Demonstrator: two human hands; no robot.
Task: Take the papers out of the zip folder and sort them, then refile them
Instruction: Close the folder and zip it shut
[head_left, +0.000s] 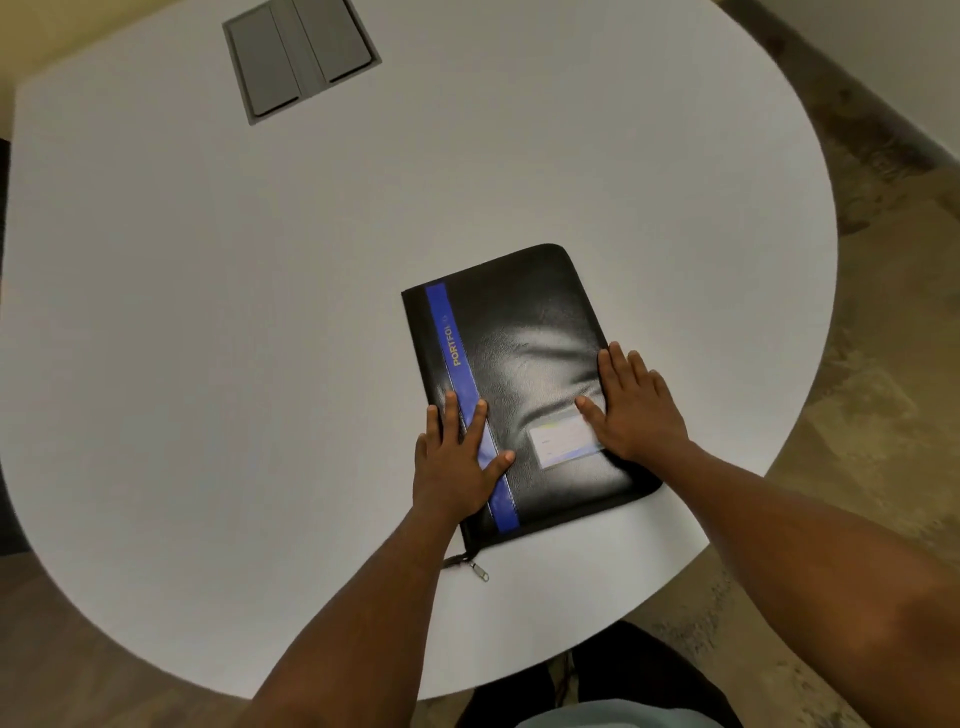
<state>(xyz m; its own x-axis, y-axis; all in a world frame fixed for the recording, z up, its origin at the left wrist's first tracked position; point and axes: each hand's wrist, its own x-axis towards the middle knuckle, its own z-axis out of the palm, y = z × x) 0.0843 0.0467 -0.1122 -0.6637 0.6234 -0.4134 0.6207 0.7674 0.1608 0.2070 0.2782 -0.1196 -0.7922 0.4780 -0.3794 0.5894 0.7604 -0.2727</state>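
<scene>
Left hand (457, 457) flat on zip folder (524, 384) (closed), fingers straight; right hand (636, 410) likewise, fingers spread.

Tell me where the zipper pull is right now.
In the head view the zipper pull hangs off the zip folder's near left corner, lying on the white table just beside the left forearm, below the left hand.

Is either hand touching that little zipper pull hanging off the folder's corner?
Apart. The head view shows the zipper pull lying on the table, clear of the left hand.
</scene>
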